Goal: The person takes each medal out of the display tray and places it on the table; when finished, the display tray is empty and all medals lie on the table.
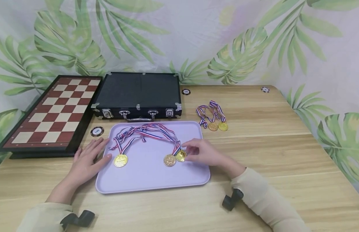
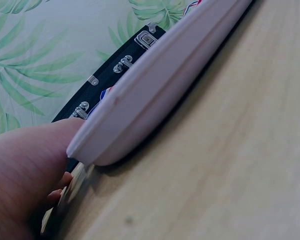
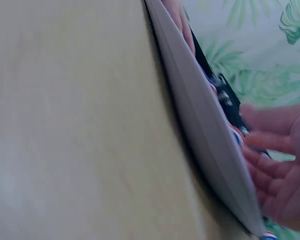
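Note:
A lilac tray (image 1: 150, 178) holds three medals on red, white and blue ribbons. One gold medal (image 1: 120, 160) lies on its left side. A bronze-toned medal (image 1: 169, 160) and another gold medal (image 1: 181, 156) lie close together on the right. My right hand (image 1: 206, 154) is over the tray's right side, beside that second gold medal. In the right wrist view its fingers (image 3: 270, 142) are spread and hold nothing. My left hand (image 1: 88, 161) rests flat on the table with the thumb over the tray's left rim; the left wrist view shows that thumb (image 2: 35, 160) at the rim.
Behind the tray stands a black case (image 1: 138, 90) with metal latches. A chessboard (image 1: 56, 112) lies at the left. Poker chips (image 1: 97, 131) are scattered about. Two more medals, one bronze-toned (image 1: 212, 126) and one gold (image 1: 223, 126), lie right of the tray.

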`<state>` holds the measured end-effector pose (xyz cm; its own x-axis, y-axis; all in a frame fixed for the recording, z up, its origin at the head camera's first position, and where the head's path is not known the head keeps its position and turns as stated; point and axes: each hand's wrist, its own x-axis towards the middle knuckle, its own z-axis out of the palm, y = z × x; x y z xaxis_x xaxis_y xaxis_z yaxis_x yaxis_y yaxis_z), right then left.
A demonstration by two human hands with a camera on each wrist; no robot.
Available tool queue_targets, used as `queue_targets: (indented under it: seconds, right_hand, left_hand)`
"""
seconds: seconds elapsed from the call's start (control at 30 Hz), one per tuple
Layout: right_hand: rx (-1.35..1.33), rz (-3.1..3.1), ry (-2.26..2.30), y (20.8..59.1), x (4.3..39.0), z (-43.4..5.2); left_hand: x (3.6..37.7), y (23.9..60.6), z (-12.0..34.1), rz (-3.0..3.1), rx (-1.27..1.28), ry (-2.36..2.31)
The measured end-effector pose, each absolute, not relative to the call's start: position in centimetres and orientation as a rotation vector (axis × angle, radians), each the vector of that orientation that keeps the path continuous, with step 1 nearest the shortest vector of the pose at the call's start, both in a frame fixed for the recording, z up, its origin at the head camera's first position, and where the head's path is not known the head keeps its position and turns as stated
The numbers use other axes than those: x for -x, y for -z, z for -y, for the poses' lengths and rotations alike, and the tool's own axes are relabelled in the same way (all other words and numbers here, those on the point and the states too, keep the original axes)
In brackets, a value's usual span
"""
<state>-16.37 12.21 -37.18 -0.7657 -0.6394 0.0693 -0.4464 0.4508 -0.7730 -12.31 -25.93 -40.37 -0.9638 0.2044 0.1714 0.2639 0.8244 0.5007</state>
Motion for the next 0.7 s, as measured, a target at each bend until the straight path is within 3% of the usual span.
queue_targets:
  seconds: [0.7]
  right_hand:
    - [0.841, -2.765, 0.84, 38.4, 15.7, -10.6]
  left_hand:
    - [12.3, 40.3, 26.0, 2.881, 0.367, 0.796]
